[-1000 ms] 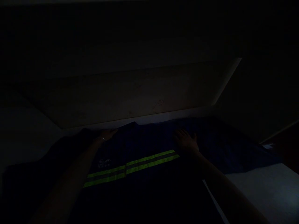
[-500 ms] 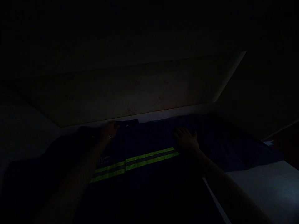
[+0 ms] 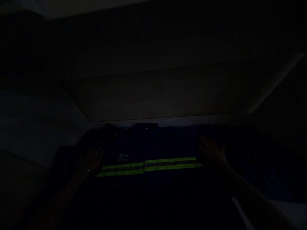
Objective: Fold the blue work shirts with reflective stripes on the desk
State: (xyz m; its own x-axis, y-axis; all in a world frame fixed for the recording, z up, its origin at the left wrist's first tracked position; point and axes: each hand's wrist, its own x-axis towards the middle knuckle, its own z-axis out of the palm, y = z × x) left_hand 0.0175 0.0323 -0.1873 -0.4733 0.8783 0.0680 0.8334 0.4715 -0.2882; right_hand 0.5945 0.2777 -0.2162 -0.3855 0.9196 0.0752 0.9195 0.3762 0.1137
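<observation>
A dark blue work jacket [image 3: 165,143] lies spread out, its collar toward the far wall. Across its chest run yellow-green reflective stripes [image 3: 172,163], and a small pale print sits above them on the left. My left hand [image 3: 91,159], with a ring on it, rests flat on the jacket's left side, fingers spread. On the right side my right hand [image 3: 211,150] lies flat on the cloth just beyond the stripe's end, fingers stretched out. Both hands hold nothing. The lower part of the jacket is lost in darkness.
The scene is very dark. Behind the collar rises a panel [image 3: 163,99] with faint reddish marks, edged by a pale strip [image 3: 182,120]. A pale surface [image 3: 287,207] shows at the lower right beside the jacket.
My left hand has moved from near the collar outward to the left and down onto the cloth, its fingers opening out. The view has shifted, and the right hand still lies by the stripe's end.
</observation>
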